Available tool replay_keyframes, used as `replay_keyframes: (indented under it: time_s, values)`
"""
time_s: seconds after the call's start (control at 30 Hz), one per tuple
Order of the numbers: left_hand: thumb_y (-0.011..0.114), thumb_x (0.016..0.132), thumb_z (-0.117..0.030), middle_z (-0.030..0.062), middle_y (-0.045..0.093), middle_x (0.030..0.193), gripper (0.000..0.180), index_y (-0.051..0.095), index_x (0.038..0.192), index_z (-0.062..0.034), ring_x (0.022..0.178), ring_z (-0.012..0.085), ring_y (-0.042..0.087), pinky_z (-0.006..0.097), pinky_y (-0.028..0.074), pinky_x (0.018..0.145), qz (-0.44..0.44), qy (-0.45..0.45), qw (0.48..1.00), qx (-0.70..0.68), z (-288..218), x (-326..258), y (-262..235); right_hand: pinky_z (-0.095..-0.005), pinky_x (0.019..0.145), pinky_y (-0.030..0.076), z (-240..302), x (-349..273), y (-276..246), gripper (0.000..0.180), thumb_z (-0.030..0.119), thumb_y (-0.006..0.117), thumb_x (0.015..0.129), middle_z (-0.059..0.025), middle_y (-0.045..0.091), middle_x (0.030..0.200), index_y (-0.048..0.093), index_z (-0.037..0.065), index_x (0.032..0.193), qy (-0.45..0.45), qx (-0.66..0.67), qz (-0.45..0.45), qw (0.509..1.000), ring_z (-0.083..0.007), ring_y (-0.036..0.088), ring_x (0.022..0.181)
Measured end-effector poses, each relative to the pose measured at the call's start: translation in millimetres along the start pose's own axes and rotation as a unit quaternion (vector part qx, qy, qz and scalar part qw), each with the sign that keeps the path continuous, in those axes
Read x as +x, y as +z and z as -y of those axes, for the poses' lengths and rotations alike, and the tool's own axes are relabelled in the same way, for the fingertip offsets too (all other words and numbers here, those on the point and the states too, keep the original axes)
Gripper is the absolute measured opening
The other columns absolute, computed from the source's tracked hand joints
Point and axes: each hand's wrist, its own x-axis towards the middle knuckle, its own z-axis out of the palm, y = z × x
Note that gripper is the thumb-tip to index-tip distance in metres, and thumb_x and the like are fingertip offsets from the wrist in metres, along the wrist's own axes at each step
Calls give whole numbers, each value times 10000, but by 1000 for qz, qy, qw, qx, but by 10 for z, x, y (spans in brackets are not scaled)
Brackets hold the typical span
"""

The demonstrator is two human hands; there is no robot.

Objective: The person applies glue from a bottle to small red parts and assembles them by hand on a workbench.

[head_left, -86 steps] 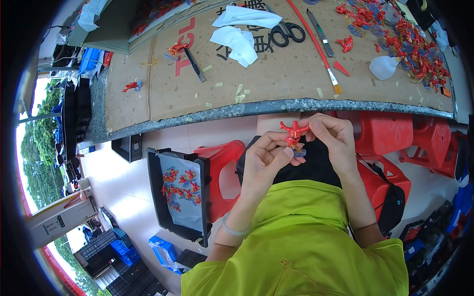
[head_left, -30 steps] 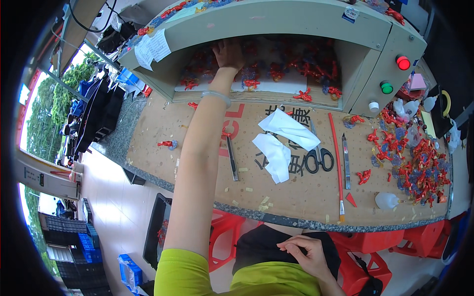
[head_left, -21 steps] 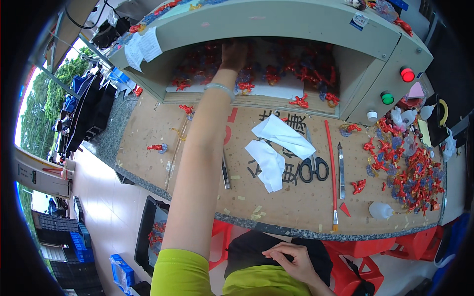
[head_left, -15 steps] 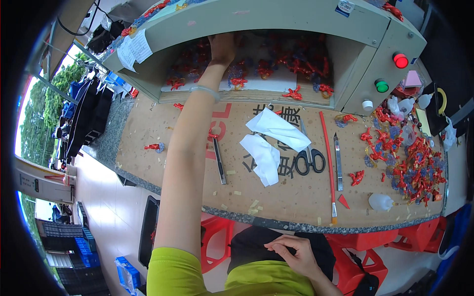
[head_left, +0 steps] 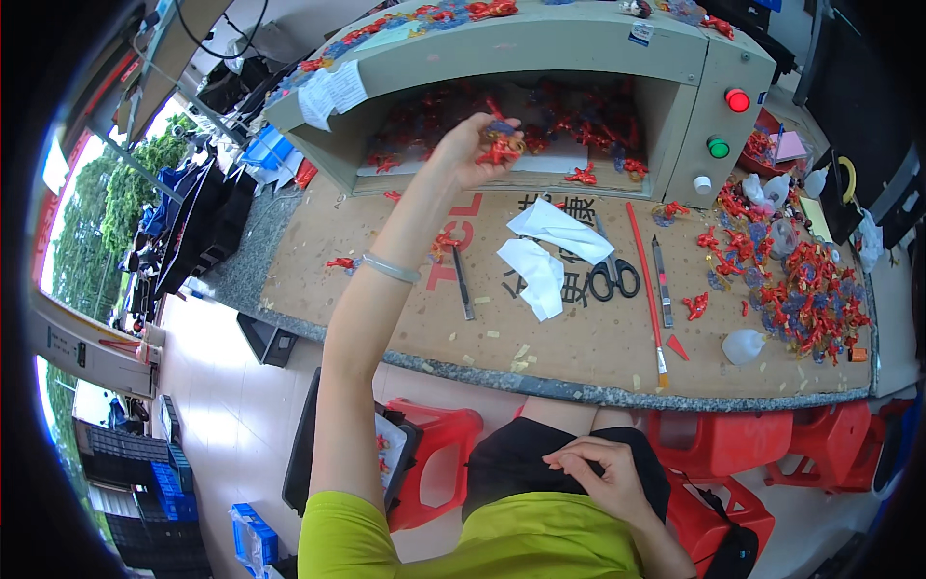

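Just outside the opening of a grey box-shaped cabinet, my left hand is closed on a small red and blue plastic figurine. More red figurines lie inside the cabinet on a pale sheet. My right hand rests over my lap with its fingers loosely curled together, and nothing shows in it. Below my left forearm, a slim craft knife and another red figurine lie on the brown board.
White cloths, black-handled scissors, a red-handled brush and a second knife lie mid-table. A heap of figurines and a small white bottle occupy the right. Red stools stand below the table edge.
My left hand has come out of the cabinet toward me and now shows a figurine in its fingers. My right hand stays over my lap. The whole view has shifted.
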Motion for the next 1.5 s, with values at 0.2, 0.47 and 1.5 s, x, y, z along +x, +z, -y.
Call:
replay_keyframes:
  time_s: [0.2, 0.47, 1.5]
  values:
    - [414, 980, -277, 163, 596, 994, 299, 545, 1081, -28, 823, 256, 598, 394, 516, 745, -38, 28, 994, 101, 138, -360, 24, -235, 669, 492, 35, -56, 125, 169, 59, 564, 904, -117, 678, 846, 696, -40, 941, -11, 24, 4, 1000, -131, 632, 739]
    - [401, 1000, -314, 53, 597, 851, 368, 548, 1196, -39, 794, 149, 607, 353, 527, 760, 270, -50, 955, 113, 829, -1322, 325, -255, 704, 485, 319, 95, -150, 233, -6, 579, 850, -98, 656, 917, 628, -25, 1076, -143, -50, -253, 956, -138, 604, 751]
    - [645, 718, 65, 38, 603, 787, 598, 369, 1240, -31, 719, 73, 560, 203, 430, 633, 179, 190, 855, 448, 2016, -2689, 52, -181, 571, 494, 77, 222, -322, 264, -2, 689, 790, -44, 631, 817, 606, -51, 1036, 22, 205, -30, 978, -43, 582, 658]
